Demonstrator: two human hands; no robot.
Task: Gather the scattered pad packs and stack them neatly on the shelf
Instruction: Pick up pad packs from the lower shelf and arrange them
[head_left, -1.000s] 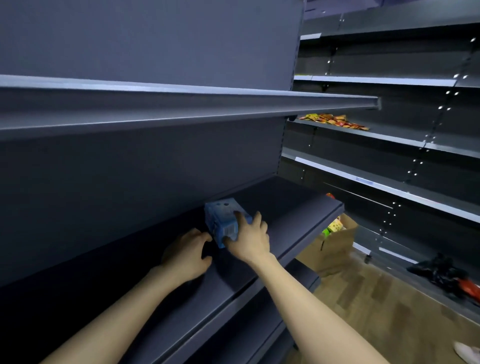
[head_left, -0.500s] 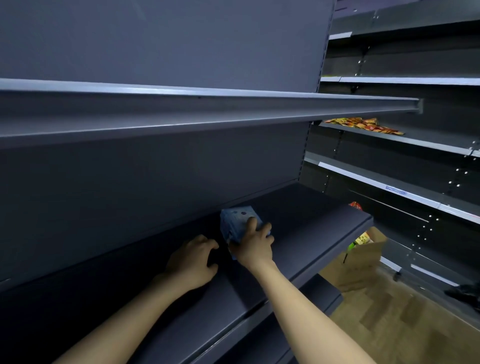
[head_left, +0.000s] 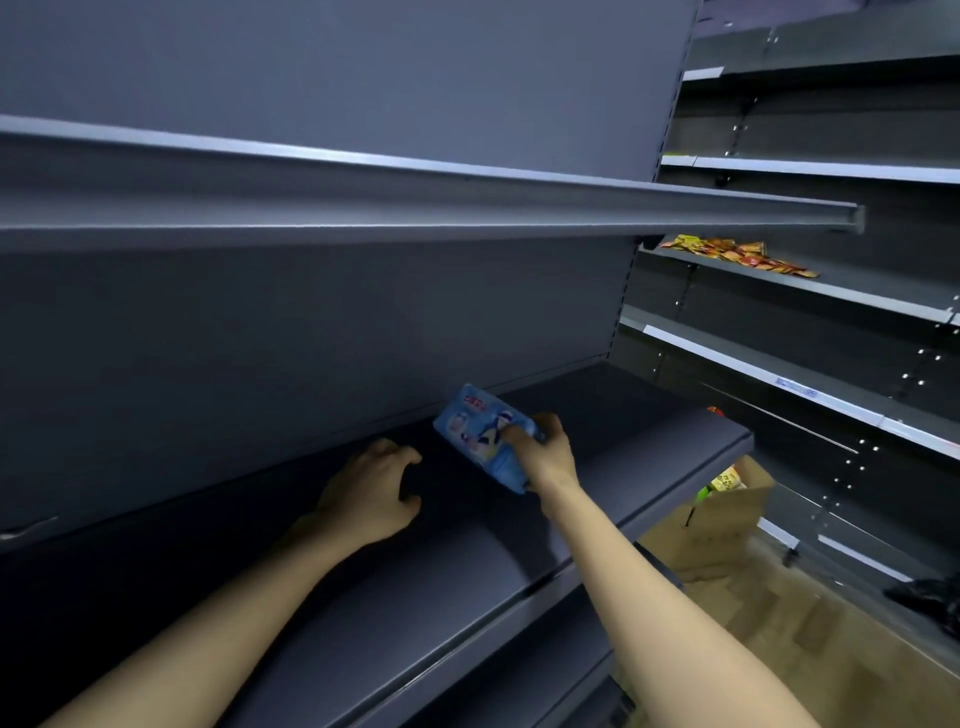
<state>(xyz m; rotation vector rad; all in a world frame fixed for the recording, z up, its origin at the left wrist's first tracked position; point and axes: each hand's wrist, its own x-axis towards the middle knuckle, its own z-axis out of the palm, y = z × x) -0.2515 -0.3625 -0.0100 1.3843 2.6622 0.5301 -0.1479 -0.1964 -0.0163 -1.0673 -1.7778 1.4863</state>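
Observation:
A light blue pad pack (head_left: 480, 431) with a printed front lies tilted on the dark grey shelf (head_left: 623, 447), its face turned up toward me. My right hand (head_left: 545, 452) grips the pack's right end, thumb on the front and fingers curled behind. To the left of the pack, my left hand (head_left: 371, 491) hovers just above the shelf with loosely curled fingers; it holds nothing and does not touch the pack.
Another grey shelf (head_left: 415, 208) hangs overhead. To the right, a neighbouring rack carries orange sachets (head_left: 737, 252). An open cardboard box (head_left: 722, 514) stands on the wooden floor below right, and a dark heap (head_left: 930, 603) lies further right.
My right hand has turned the pack from standing on end to lying tilted with its printed front up. My left hand has come off the pack and sits apart to its left.

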